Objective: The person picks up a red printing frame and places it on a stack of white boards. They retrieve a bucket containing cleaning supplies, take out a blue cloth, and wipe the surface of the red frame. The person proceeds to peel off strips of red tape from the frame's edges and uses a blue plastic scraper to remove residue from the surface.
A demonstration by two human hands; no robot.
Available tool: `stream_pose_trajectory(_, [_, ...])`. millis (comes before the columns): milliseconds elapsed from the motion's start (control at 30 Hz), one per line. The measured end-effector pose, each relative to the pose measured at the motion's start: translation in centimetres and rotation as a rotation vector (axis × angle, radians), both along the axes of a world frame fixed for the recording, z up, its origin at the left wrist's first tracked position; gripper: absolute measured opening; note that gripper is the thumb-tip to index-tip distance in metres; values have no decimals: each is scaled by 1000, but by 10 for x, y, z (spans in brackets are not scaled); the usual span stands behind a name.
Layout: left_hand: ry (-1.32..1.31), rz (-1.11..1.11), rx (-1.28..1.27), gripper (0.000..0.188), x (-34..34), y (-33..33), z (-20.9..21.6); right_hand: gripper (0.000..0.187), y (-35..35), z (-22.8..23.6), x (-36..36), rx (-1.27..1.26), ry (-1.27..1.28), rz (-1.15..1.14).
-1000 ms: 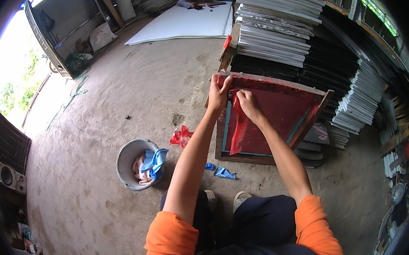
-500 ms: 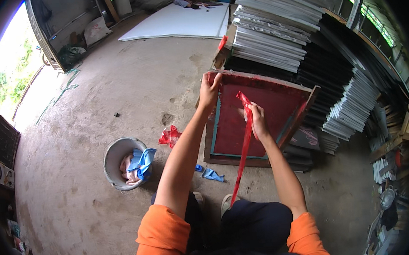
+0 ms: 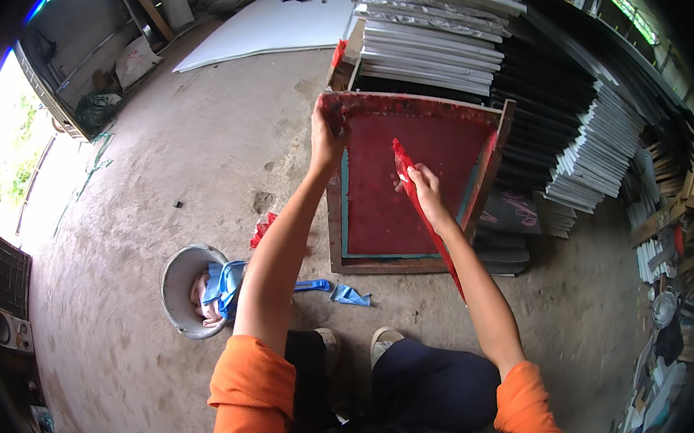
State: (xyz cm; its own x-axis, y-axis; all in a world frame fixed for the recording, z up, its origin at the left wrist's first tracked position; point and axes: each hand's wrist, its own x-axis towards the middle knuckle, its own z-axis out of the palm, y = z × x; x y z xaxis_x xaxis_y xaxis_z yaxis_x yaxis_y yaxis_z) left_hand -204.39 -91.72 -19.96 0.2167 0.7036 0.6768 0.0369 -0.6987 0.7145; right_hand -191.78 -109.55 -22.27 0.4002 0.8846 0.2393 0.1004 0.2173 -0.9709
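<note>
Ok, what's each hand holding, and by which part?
The right hand grips a red strip near its upper end; the left hand holds the red-stained frame at its upper-left corner.

From your head, the left fisheye camera looks steeply down and forward. Your left hand (image 3: 326, 141) and right hand (image 3: 428, 193), arms outstretched, come near its middle; your trousers (image 3: 435, 379) sit close at the lower edge, the white sheet (image 3: 269, 25) far off at the top. Straight edges bow toward the rim.
</note>
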Motion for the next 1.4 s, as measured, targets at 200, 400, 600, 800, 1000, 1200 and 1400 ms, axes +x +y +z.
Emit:
stream_pose_trajectory(200, [140,95,-8,78,3,24,-16,31,11,-23,7,-98,10,-76])
stream_pose_trajectory(400, [150,120,15,77,10,26,-32,32,24,-44,12,-115,21,-78])
stream_pose_trajectory(600, [83,-29,-18,74,-8,18,-29,33,19,-30,-6,-176,47,-70])
stream_pose_trajectory(800, [157,-321,-107,51,-49,-42,3,32,-3,-18,-23,-254,-220,-12])
stream_pose_trajectory(1000, [347,-281,-275,26,-111,-94,38,26,-8,20,-85,-155,-196,96])
stream_pose_trajectory(1200, [117,-129,-392,21,-166,-94,50,34,4,53,-140,395,-568,-31])
stream_pose_trajectory(1400, [-110,-197,-518,20,-214,-92,59,45,18,64,-175,495,-577,104])
